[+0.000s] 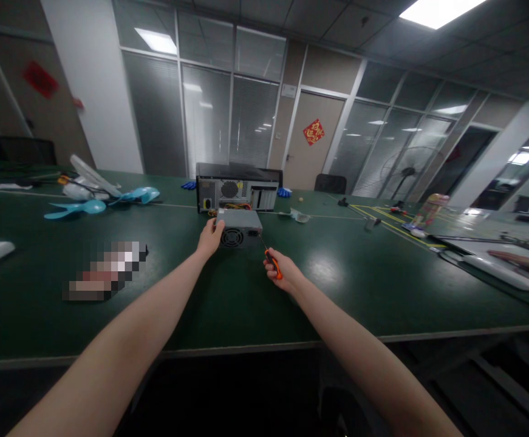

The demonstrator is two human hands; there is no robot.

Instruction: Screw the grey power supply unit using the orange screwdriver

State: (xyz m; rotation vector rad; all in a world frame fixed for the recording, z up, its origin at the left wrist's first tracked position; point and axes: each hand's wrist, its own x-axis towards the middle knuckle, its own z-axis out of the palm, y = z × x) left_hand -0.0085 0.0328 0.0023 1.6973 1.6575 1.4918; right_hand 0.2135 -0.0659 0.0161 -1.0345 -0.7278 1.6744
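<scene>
A grey metal computer power supply (241,220) sits on the green table, its fan grille and power socket facing me. My left hand (209,238) grips its left end, thumb on the near side. In my right hand (283,270) is a screwdriver (274,262) with an orange and black handle. The thin shaft points up and left to the lower right corner of the power supply; whether the tip touches a screw is too small to tell. Right behind stands a computer case (239,188) on its side, and coloured cables (212,212) show between the two.
Light-blue fan blades (79,208) and white fan parts (93,182) lie at the left. A pixelated object (109,270) rests nearer. Blue gloves (284,192) lie beside the case, with a crumpled plastic bag (299,215) to its right. Flat white panels (496,270) occupy the far right.
</scene>
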